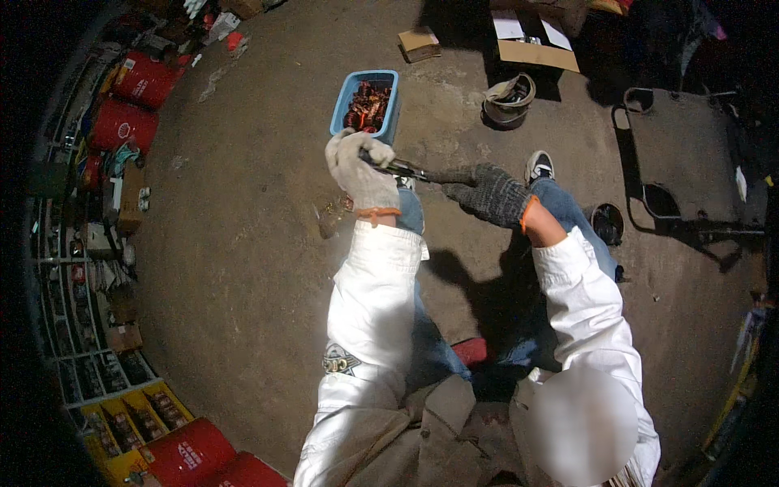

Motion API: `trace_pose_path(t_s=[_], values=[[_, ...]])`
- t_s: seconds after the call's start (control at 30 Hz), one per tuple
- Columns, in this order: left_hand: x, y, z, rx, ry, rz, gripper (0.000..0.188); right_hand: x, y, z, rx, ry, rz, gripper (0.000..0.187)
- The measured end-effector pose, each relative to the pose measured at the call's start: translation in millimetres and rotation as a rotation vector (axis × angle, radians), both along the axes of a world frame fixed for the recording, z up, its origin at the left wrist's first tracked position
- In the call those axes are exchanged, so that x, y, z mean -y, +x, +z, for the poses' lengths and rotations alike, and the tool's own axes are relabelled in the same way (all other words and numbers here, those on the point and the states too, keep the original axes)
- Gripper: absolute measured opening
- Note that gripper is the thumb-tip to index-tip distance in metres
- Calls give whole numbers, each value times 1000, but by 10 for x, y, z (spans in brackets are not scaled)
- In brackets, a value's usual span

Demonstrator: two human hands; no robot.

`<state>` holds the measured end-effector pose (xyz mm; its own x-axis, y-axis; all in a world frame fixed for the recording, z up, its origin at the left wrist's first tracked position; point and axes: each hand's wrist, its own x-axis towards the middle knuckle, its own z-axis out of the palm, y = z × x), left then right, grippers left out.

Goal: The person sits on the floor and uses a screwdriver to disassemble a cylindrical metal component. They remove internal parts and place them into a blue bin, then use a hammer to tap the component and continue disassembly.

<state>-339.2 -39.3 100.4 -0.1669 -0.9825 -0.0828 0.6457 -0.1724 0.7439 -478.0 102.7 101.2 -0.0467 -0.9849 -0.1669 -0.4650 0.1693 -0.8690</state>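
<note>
My left hand [363, 170], in a whitish glove, is closed around the left end of a slim dark metal tool [408, 170]. The tool looks like pliers, but I cannot make out its exact kind. My right hand [489, 195], in a dark grey knit glove, closes on the tool's other end. Just beyond my left hand stands a light blue plastic tub [391, 114] on the floor, holding copper-coloured and reddish scrap pieces [369, 104]. The left glove covers part of its near rim.
A bucket [508, 109] with dark items stands ahead right, near an open cardboard box [538, 55] and a small carton [419, 45]. A dark flat-topped frame [686, 154] is at right. Red drums [123, 124] and shelves line the left. A round container [606, 223] sits beside my right leg.
</note>
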Motion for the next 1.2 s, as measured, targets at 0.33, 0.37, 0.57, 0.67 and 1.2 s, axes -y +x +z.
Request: trace_pose_path(t_s=[0.33, 0.37, 0.57, 0.67, 1.2], values=[[-30, 100, -34, -501, 522, -65, 25, -27, 69, 133, 35, -280, -424, 34], [-62, 76, -15, -517, 515, -89, 25, -17, 74, 128, 83, -302, -429, 32], [-195, -21, 92, -500, 490, -30, 21, -3, 112, 258, 79, -263, -496, 29], [-230, -66, 69, -504, 467, -40, 20, -12, 113, 373, 269, -76, -549, 27], [-170, 25, 183, -323, 97, 418, 22, -82, 452, 215, 256, -112, -395, 28]])
